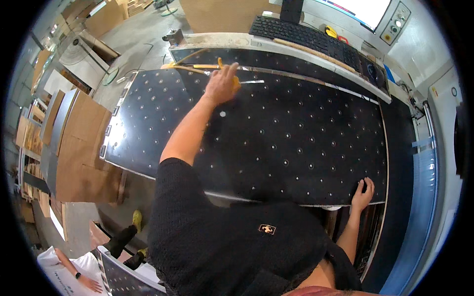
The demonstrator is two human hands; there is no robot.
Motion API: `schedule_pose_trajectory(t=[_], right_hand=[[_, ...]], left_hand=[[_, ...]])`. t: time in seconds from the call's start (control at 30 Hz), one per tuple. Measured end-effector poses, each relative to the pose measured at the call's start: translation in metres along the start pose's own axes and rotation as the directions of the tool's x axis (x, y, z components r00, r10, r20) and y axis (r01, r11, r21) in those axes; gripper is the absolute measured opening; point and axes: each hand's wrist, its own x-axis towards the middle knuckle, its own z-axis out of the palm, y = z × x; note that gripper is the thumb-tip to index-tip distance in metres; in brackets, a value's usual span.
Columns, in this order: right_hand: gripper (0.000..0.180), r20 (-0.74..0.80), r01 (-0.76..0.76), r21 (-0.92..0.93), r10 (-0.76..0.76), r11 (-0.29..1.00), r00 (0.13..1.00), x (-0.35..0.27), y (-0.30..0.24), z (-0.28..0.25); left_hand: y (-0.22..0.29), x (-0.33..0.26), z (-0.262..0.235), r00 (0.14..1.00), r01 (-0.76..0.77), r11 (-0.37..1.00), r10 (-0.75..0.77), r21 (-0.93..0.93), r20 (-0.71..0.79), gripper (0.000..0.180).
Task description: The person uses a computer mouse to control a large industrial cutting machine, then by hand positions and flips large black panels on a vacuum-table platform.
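The left hand (221,84) reaches far across the black panel (276,138), which lies flat on the worktop (400,148) and is dotted with rows of small pale holes. Its fingers are curled around a yellow tool (236,82) at the panel's far edge; most of the tool is hidden by the hand. The right hand (363,193) rests on the near edge of the panel, fingers spread and flat against the surface. Beyond the panel sit a black keyboard (306,35) and a monitor (363,11). Brown boards (79,143) stand at the left.
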Motion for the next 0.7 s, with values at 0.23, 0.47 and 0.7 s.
schedule_pose_trajectory(t=[0.23, 0.47, 0.7], right_hand=[[0.027, 0.016, -0.059, -0.001, 0.059, 0.998, 0.998, -0.002, -0.009, -0.003], [0.03, 0.053, -0.066, -0.058, 0.069, 0.996, 0.996, -0.002, -0.008, -0.005], [0.026, 0.031, -0.038, -0.091, 0.041, 0.995, 0.999, -0.009, -0.01, -0.01]], left_hand=[[-0.137, 0.077, -0.102, 0.853, 0.348, 0.937, -0.315, 0.006, -0.416, 0.041], [-0.283, 0.069, -0.154, 0.573, 0.606, 0.674, -0.739, -0.423, -0.355, 0.034], [-0.346, 0.062, -0.078, 0.536, 0.654, 0.571, -0.813, -0.497, -0.227, 0.03]])
